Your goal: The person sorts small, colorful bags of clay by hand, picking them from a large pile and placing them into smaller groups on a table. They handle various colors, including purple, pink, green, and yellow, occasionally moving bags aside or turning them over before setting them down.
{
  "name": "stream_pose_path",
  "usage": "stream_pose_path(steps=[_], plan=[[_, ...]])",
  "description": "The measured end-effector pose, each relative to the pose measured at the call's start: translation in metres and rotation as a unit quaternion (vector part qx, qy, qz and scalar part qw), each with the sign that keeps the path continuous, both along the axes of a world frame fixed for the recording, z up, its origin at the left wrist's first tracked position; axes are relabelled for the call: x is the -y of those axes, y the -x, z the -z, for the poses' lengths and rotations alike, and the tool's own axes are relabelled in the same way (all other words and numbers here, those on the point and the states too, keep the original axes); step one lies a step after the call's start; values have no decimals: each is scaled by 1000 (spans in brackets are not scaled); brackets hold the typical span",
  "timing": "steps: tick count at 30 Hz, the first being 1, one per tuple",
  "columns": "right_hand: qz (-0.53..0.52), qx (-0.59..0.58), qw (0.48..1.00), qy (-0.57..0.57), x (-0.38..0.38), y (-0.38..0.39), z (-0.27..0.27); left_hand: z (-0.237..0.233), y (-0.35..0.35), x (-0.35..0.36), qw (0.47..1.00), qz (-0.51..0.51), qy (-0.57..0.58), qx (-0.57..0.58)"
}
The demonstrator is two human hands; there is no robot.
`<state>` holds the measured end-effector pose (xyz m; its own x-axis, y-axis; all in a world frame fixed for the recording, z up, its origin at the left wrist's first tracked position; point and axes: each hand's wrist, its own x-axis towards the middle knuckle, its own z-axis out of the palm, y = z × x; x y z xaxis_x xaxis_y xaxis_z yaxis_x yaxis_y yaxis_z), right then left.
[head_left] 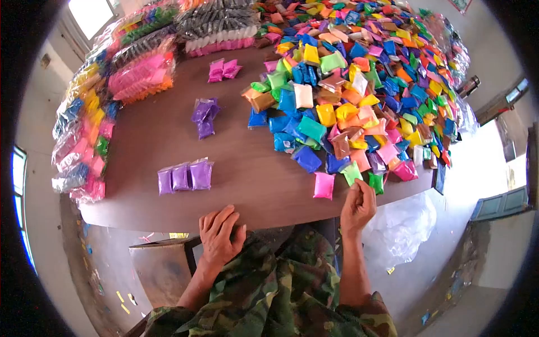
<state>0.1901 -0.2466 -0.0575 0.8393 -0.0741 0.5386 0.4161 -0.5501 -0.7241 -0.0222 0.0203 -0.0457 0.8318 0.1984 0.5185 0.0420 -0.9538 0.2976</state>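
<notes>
On the brown table's front edge rests my left hand (222, 230), fingers slightly apart and holding nothing. My right hand (359, 202) pinches the lower end of a light green packet (352, 173) at the near edge of a large mixed pile of coloured packets (348, 112). Left of it lies a pink packet (324, 185), and a dark green packet (376, 182) is just to its right. Three purple packets (181, 177) form a row beyond my left hand. Farther back are a small purple cluster (205, 117) and a few pink packets (224, 69).
Stacked rows of sorted packets (140, 78) line the table's left and back sides. Below the left front edge stands a box-like stool (163, 269). Clear plastic bags (401, 227) lie on the floor at right.
</notes>
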Motion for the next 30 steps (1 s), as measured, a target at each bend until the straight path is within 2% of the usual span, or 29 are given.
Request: stream_pose_path(steps=[4,8,11,14,17,23,26,30], plan=[[25,89,996,-7,-12,-7,4,-7,-7,3,999,-8,34,-18],[21,65,998,4,-10,-5,5,-21,-40,17,996,32,80,-23],[10,74,997,16,-7,-6,7,-28,-89,27,994,97,56,-20],[11,102,995,1,-9,-10,10,-50,-150,36,983,181,-16,5],[29,61,998,-15,-9,-7,12,-63,-204,46,985,163,-59,8],[40,94,995,-13,-8,-9,13,-49,-257,51,989,109,-98,-14],[43,89,995,-16,-8,-8,12,-44,-278,43,988,115,-94,30],[38,98,994,-21,-7,-10,15,-51,-316,19,989,130,-66,16]])
